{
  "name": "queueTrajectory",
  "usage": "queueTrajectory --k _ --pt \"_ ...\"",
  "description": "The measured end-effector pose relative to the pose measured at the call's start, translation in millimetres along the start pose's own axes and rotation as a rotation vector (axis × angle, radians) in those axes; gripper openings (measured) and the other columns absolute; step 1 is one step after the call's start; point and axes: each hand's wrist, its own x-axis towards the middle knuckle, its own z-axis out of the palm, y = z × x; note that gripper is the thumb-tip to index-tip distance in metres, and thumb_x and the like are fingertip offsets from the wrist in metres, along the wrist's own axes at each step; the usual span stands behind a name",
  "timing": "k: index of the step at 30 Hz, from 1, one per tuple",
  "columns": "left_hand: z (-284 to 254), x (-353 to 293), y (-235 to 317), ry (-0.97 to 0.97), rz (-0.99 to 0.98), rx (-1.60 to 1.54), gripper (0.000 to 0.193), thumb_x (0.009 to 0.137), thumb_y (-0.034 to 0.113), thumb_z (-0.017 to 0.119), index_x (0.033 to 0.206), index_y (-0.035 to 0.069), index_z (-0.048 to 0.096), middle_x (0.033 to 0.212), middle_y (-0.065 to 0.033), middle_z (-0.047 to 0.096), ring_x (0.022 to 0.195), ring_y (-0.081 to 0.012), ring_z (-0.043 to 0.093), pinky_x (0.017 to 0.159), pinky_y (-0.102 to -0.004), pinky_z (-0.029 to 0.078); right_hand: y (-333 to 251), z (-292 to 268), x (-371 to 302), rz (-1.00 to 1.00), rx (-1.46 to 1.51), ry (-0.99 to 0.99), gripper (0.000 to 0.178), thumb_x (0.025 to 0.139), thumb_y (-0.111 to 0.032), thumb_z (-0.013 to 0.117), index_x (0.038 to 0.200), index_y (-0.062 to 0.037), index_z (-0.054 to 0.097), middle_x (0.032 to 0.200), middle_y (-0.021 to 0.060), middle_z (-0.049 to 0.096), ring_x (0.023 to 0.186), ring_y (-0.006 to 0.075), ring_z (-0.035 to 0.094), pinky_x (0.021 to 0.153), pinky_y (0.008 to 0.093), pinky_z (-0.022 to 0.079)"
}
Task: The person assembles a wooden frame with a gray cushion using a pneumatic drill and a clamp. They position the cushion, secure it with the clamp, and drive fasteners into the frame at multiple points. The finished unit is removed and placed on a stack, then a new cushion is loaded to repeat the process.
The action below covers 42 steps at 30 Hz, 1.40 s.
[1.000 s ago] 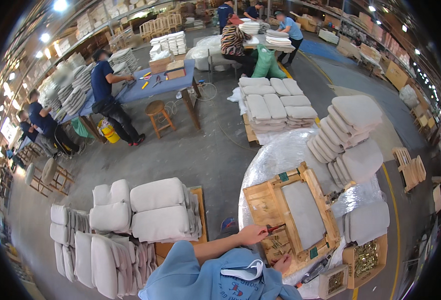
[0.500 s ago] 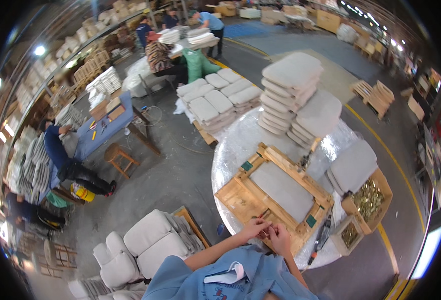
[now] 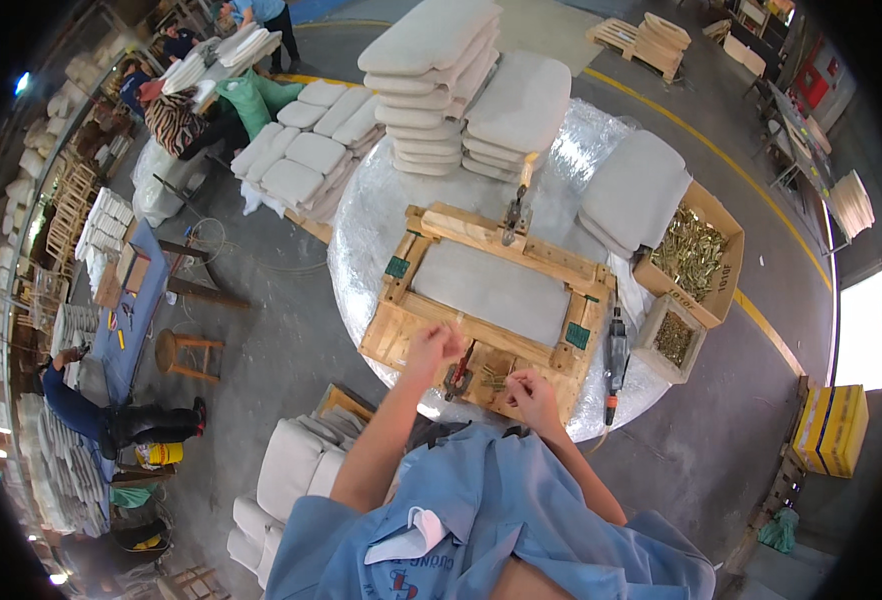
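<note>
Hands have parted since half a second ago, when they met over the near side of the jig; my view has swung too, so the whole bench sits further left in it. Left hand point(image 3: 435, 348) is now over the near rail of the wooden jig point(image 3: 491, 333), fingers curled; can't tell whether they pinch anything. Right hand point(image 3: 534, 400) is low at the near edge, fingertips drawn close beside the loose brass pieces point(image 3: 491, 383); whether one is between them I can't tell either. Grey pad point(image 3: 491, 292) lies flat inside the jig's frame, neither hand visibly on it; red-handled clamp point(image 3: 458, 373) sits between my hands on the near side, another toggle clamp point(image 3: 514, 215) on the far rail.

To do this well, my judgement: take brass pieces singly, by the fingertips, and seat each straight; keep the pad square to the rails; keep wrists off the clamp handle; leave the power driver point(image 3: 616, 355), just right of the jig, where it is within reach, its cord clear of my right forearm.
</note>
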Motion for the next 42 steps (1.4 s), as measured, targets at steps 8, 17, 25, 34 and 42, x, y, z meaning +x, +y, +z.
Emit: queueTrajectory --k 8,17,25,34,42 --pt "-35.9 106.2 47.3 0.186 0.039 0.252 0.023 0.108 0.014 0.065 0.122 -0.003 0.069 0.104 -0.0117 0.077 0.082 -0.0174 0.076 0.074 -0.0310 0.064 68.3 -51.3 -14.1 0.263 0.154 0.228 0.018 0.110 -0.018 0.065 0.113 -0.0003 0.064 0.080 0.0086 0.070 0.068 0.0146 0.070 0.062 0.0295 0.061" --pt "-48.5 165.9 59.5 0.234 0.033 0.443 0.021 0.105 0.009 0.065 0.119 -0.005 0.071 0.092 -0.0129 0.079 0.071 -0.0201 0.077 0.059 -0.0324 0.062 95.8 -50.4 -12.2 0.400 0.119 0.294 0.020 0.109 -0.021 0.066 0.107 -0.0020 0.061 0.080 0.0077 0.069 0.061 0.0153 0.069 0.055 0.0299 0.058" --pt "-20.6 212.5 97.4 0.306 0.020 0.973 0.020 0.096 0.016 0.069 0.103 -0.001 0.076 0.085 -0.0163 0.079 0.069 -0.0273 0.077 0.069 -0.0403 0.062 82.9 -56.5 -8.1 0.469 0.173 0.303 0.022 0.107 -0.020 0.070 0.101 -0.0015 0.059 0.074 0.0086 0.068 0.058 0.0160 0.068 0.050 0.0312 0.055" --pt "-27.6 239.9 73.9 0.479 0.174 1.044 0.027 0.091 0.023 0.079 0.106 0.002 0.071 0.096 -0.0201 0.079 0.100 -0.0425 0.074 0.090 -0.0509 0.057 76.3 -49.9 -5.8 0.496 0.165 0.373 0.023 0.106 -0.018 0.072 0.099 -0.0008 0.059 0.072 0.0074 0.067 0.055 0.0146 0.065 0.047 0.0300 0.051" --pt "-46.2 225.5 75.6 0.360 0.179 0.672 0.032 0.103 0.029 0.076 0.106 0.000 0.065 0.075 -0.0091 0.067 0.048 -0.0171 0.063 0.042 -0.0320 0.053 52.2 -55.6 2.2 0.452 0.159 0.117 0.030 0.110 -0.027 0.067 0.123 -0.0006 0.071 0.087 0.0053 0.073 0.076 0.0127 0.069 0.068 0.0288 0.057"
